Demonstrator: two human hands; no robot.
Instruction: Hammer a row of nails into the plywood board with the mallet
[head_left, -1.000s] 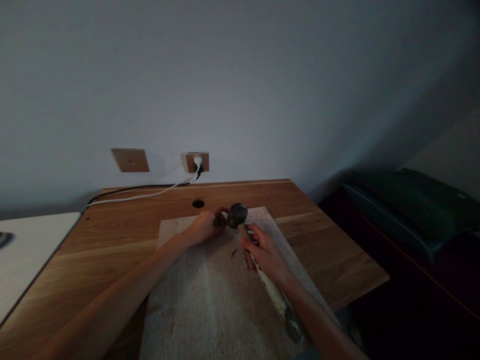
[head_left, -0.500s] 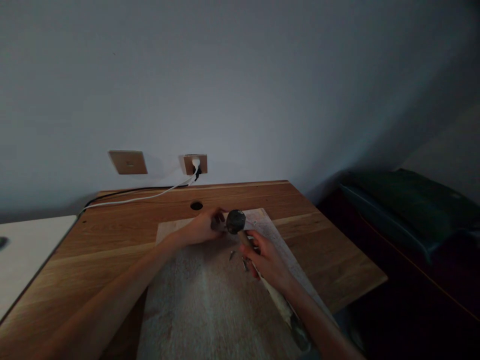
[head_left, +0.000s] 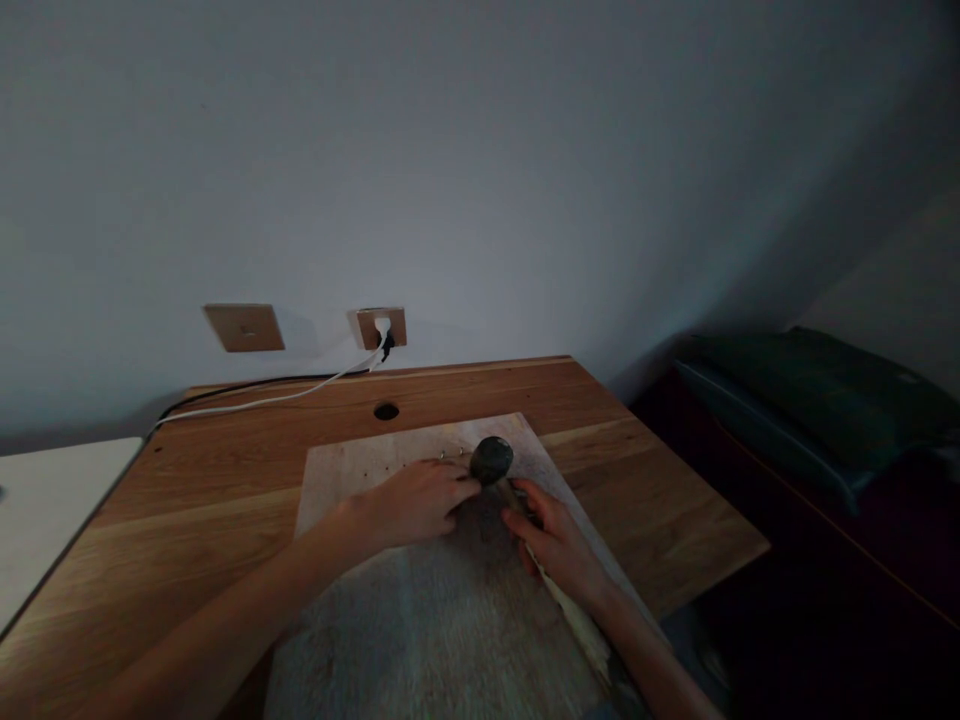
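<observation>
A person works with a hammer [head_left: 491, 461] over a pale board [head_left: 420, 640] lying on a wooden desk [head_left: 225, 480]. The right hand [head_left: 559, 540] is wrapped tight around the handle, high up and close to the head, over the board's right half. The head itself sits low over the board's far end, and the long handle trails back past the board's near right corner. The left hand [head_left: 420, 500] lies palm down on the board just left of the head, fingertips all but touching it. Whether those fingers pinch anything cannot be made out in the dim light. A few small nails [head_left: 450, 455] stand in a row along the board's far edge, just beyond the left hand. Behind the board, a white cable [head_left: 285, 398] runs across the desk to a wall socket [head_left: 381, 327].

With fingers this near the head, short, light taps look wiser than full swings. The choked-up grip suits that, and the left hand's weight should keep the board from shifting. The face should meet its mark squarely, with the fingertips drawn clear first.
</observation>
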